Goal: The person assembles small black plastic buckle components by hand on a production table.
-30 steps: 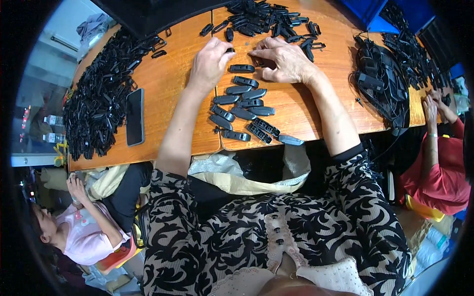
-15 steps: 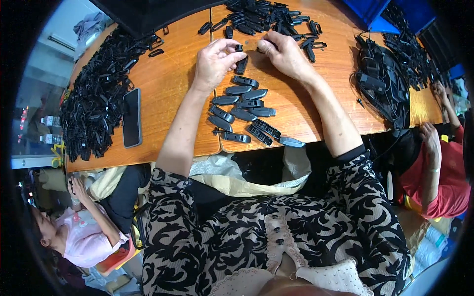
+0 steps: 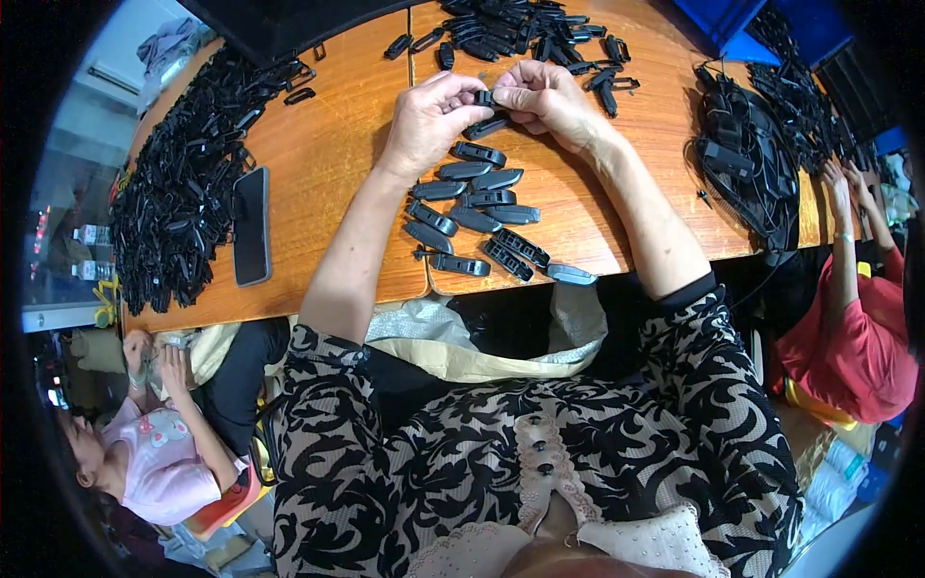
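Above the middle of the table, my left hand (image 3: 431, 118) pinches a small black plastic part (image 3: 484, 98) between thumb and fingers. My right hand (image 3: 550, 104) meets it from the other side, its thumb and index finger closed on the same part's right end. Just under the fingertips is another long black plastic piece (image 3: 489, 126), partly covered by the hands. Several finished-looking black and grey plastic housings (image 3: 475, 220) lie in a loose group below my hands. Two of these, the open ribbed housings (image 3: 515, 253), show their insides near the front edge.
Loose black parts form a big heap (image 3: 183, 183) on the left, beside a phone (image 3: 252, 226). Another pile (image 3: 515, 29) lies at the back. A black mesh tray (image 3: 747, 164) with cables sits right. One person works at each side; a pale sack (image 3: 462, 361) hangs below the edge.
My right hand has moved left from apart and now touches the part in my left hand. Both people at the sides have shifted their hands.
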The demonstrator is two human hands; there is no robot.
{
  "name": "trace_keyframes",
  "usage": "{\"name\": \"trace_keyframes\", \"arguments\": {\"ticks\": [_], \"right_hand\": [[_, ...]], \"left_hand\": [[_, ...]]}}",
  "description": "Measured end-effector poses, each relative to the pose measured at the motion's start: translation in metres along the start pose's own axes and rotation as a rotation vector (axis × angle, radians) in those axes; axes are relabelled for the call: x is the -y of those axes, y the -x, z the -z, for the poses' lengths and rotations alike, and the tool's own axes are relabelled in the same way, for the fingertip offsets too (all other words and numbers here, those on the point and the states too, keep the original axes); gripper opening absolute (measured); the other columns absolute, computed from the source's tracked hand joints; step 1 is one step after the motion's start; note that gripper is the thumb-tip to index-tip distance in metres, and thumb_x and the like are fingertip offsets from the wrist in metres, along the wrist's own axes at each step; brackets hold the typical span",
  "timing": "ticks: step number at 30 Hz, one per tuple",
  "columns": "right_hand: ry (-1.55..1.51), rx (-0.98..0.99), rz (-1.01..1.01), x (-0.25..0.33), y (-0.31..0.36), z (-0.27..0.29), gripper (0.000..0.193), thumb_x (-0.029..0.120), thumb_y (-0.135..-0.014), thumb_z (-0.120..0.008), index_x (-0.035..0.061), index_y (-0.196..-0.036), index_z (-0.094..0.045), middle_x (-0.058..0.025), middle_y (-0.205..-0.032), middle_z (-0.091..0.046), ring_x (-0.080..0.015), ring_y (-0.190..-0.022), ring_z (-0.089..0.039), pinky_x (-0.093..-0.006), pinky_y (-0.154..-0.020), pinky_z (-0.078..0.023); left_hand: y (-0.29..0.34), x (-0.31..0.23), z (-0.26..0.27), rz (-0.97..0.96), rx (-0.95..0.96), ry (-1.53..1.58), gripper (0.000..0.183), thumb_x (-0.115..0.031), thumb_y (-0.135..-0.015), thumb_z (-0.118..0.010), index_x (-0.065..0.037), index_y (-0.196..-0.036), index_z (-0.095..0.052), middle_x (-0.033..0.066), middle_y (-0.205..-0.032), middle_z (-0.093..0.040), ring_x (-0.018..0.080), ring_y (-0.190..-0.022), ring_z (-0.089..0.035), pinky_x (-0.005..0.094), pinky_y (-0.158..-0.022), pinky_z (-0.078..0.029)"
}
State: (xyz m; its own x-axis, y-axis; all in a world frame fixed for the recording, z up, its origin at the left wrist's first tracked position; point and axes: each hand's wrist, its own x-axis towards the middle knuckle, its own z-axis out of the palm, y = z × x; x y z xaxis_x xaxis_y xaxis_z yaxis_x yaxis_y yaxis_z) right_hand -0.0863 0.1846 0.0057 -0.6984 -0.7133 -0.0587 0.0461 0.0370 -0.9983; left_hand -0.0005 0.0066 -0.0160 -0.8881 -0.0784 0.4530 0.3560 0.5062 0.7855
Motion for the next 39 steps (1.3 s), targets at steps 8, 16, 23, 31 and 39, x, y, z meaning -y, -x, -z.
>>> {"name": "trace_keyframes", "arguments": {"ticks": [8, 16, 23, 31, 39], "right_hand": [[0.132, -0.05, 0.03, -0.001, -0.004, 0.001, 0.016, 0.017, -0.083, -0.074, 0.0041, -0.085, -0.064, 0.0012, -0.073, -0.059, -0.0061, -0.065, -0.049, -0.0242, -0.056, -0.039], [0.199, -0.137, 0.083, -0.01, -0.003, -0.012, 0.036, 0.028, -0.083, -0.076, -0.0021, -0.103, -0.069, -0.0076, -0.089, -0.069, -0.0127, -0.082, -0.058, -0.0289, -0.073, -0.048], [0.27, 0.14, 0.048, 0.009, 0.007, 0.013, 0.037, 0.037, -0.089, -0.072, 0.0008, -0.098, -0.071, -0.0038, -0.083, -0.067, -0.0107, -0.077, -0.055, -0.0276, -0.068, -0.045], [0.772, 0.079, 0.264, -0.005, 0.004, -0.012, 0.049, 0.051, -0.084, -0.07, 0.0023, -0.079, -0.07, -0.0197, -0.072, -0.066, -0.0325, -0.069, -0.065, -0.044, -0.064, -0.049], [1.331, -0.565, 0.189, 0.004, 0.001, 0.028, 0.047, 0.049, -0.094, -0.057, 0.0017, -0.091, -0.062, -0.0189, -0.078, -0.07, -0.0342, -0.075, -0.07, -0.0448, -0.064, -0.055]], "left_hand": [[-0.002, -0.003, -0.001, -0.068, 0.011, -0.044, 0.024, 0.0, -0.076, -0.079, -0.003, -0.098, -0.071, -0.0008, -0.081, -0.059, 0.0063, -0.072, -0.055, 0.0206, -0.064, -0.048], [0.007, 0.002, 0.0, 0.165, 0.006, 0.31, 0.022, 0.002, -0.079, -0.076, 0.0, -0.101, -0.072, 0.0014, -0.088, -0.07, 0.007, -0.077, -0.064, 0.0206, -0.07, -0.054], [-0.003, -0.001, 0.007, 0.005, 0.06, 0.237, 0.029, 0.002, -0.075, -0.079, -0.001, -0.104, -0.072, 0.0005, -0.092, -0.066, 0.0066, -0.078, -0.062, 0.0193, -0.069, -0.052], [-0.023, 0.023, 0.016, 0.258, -0.301, 0.176, 0.039, -0.024, -0.093, -0.068, 0.002, -0.122, -0.063, 0.0065, -0.108, -0.063, 0.0127, -0.08, -0.063, 0.0242, -0.072, -0.053], [-0.066, 0.034, 0.015, 0.419, -0.23, -0.586, 0.035, -0.039, -0.083, -0.072, -0.012, -0.105, -0.074, 0.01, -0.103, -0.072, 0.0268, -0.094, -0.067, 0.0388, -0.085, -0.05]]}}
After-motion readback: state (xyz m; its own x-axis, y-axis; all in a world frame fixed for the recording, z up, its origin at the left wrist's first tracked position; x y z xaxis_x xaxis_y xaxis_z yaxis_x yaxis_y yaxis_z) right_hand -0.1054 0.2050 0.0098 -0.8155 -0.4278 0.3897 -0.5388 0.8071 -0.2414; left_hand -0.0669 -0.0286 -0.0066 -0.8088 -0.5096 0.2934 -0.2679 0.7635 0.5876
